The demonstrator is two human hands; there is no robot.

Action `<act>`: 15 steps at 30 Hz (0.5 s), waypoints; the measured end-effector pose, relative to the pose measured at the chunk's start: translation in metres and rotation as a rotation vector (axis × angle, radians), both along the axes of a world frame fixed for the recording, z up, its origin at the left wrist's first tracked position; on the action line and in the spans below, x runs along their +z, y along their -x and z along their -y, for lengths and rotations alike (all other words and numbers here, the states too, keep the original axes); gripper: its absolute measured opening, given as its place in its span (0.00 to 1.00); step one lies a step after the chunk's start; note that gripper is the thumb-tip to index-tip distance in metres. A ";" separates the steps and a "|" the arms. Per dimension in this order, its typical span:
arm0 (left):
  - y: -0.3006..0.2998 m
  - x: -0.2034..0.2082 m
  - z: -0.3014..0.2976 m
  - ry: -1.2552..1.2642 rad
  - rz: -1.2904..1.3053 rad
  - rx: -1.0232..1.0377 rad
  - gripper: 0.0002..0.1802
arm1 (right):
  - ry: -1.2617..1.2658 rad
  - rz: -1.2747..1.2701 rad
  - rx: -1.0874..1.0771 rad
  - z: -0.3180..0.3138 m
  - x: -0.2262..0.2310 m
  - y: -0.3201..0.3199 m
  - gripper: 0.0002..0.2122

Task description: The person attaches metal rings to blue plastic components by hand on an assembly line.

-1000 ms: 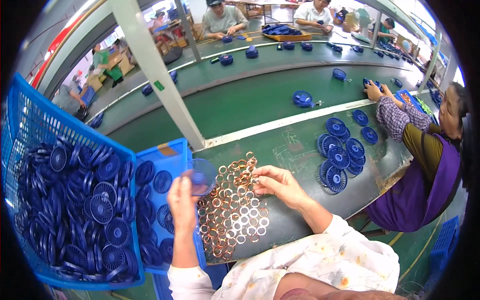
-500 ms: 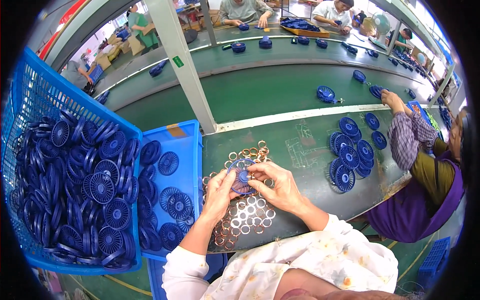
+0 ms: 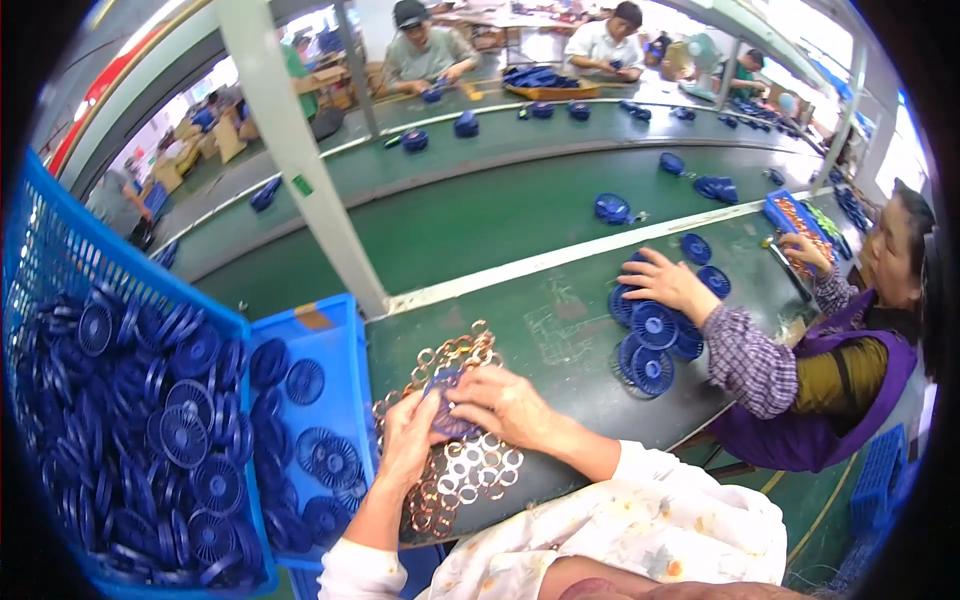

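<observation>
A round blue fan grille (image 3: 455, 418) is held above a spread of metal rings on the workbench. My left hand (image 3: 407, 437) grips its left edge between thumb and fingers. Over the grille's right side, my right hand (image 3: 508, 408) curls with its fingertips pressed to the face; whether a ring sits beneath them is hidden. Copper-coloured and silvery metal rings (image 3: 468, 472) lie around and below both hands.
A blue basket (image 3: 222, 312) heaped with fan grilles stands at left, beside a shallower blue bin (image 3: 335, 318) of grilles. To the right, a co-worker's hand (image 3: 672, 283) reaches over stacked grilles (image 3: 655, 327). A white post (image 3: 300, 165) rises by the green conveyor (image 3: 480, 215), which carries fan parts.
The view has swung right. My right fingers have shifted further across the grille, which now looks more tilted. The co-worker's hand has moved from the conveyor edge to the stacked grilles.
</observation>
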State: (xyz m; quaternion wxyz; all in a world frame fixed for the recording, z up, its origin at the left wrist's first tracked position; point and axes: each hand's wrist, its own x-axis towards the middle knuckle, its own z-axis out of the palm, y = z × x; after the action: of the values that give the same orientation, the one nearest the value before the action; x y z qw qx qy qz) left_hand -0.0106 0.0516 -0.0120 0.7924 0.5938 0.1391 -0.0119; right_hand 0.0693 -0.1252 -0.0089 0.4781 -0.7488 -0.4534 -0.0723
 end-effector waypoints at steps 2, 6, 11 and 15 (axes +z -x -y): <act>0.004 -0.003 -0.005 0.012 -0.012 -0.042 0.17 | 0.004 0.087 0.094 0.003 -0.005 -0.001 0.11; 0.005 -0.003 -0.008 0.031 -0.004 -0.165 0.17 | 0.020 0.144 0.248 0.016 -0.002 -0.006 0.11; 0.001 0.010 -0.001 0.001 -0.068 -0.253 0.16 | 0.004 0.001 0.315 0.026 0.004 -0.008 0.10; 0.001 0.012 0.001 0.026 0.055 -0.275 0.14 | -0.168 -0.174 0.079 0.030 0.008 -0.001 0.19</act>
State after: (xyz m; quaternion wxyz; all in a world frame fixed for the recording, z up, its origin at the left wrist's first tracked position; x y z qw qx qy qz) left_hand -0.0113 0.0506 0.0002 0.7944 0.5971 0.0347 -0.1058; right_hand 0.0703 -0.1553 -0.0006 0.5793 -0.6910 -0.4316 -0.0260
